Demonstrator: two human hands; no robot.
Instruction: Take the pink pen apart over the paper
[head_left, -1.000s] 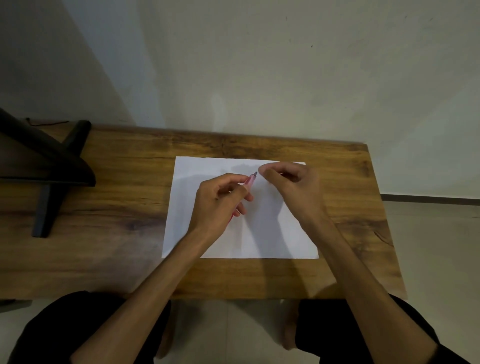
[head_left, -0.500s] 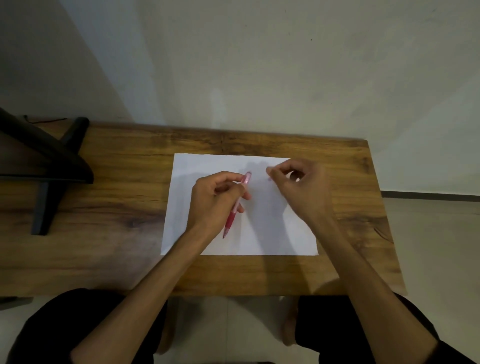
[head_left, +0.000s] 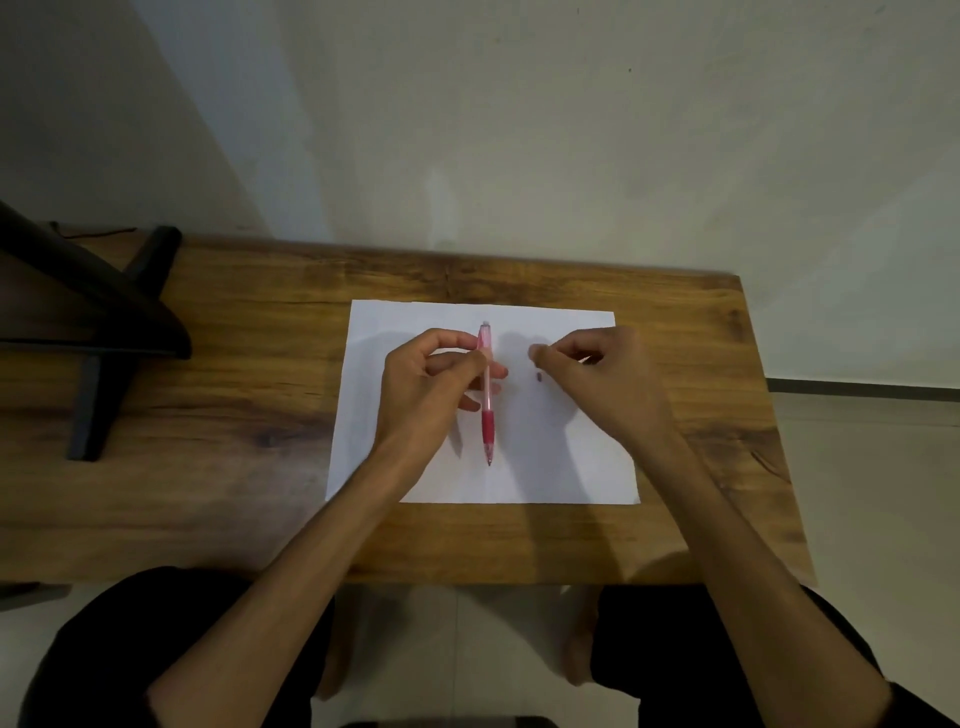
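My left hand (head_left: 431, 384) grips a pink pen (head_left: 487, 400) near its upper half. The pen stands almost straight up and down in the picture, with its red grip and tip pointing toward me, over a white sheet of paper (head_left: 571, 467). My right hand (head_left: 602, 379) hovers to the pen's right with its fingers curled and its thumb and forefinger tips together. A tiny dark piece (head_left: 539, 376) shows just below those fingertips, apart from them, against the paper.
The paper lies on a wooden table (head_left: 208, 467) that stands against a pale wall. A black stand (head_left: 98, 332) sits on the table's left end. My legs and bare feet show below the table's near edge.
My left hand has turned the pen from slanted to nearly vertical. My right hand has pulled away to the right from the pen's top end, and the tiny dark piece now shows below its fingertips.
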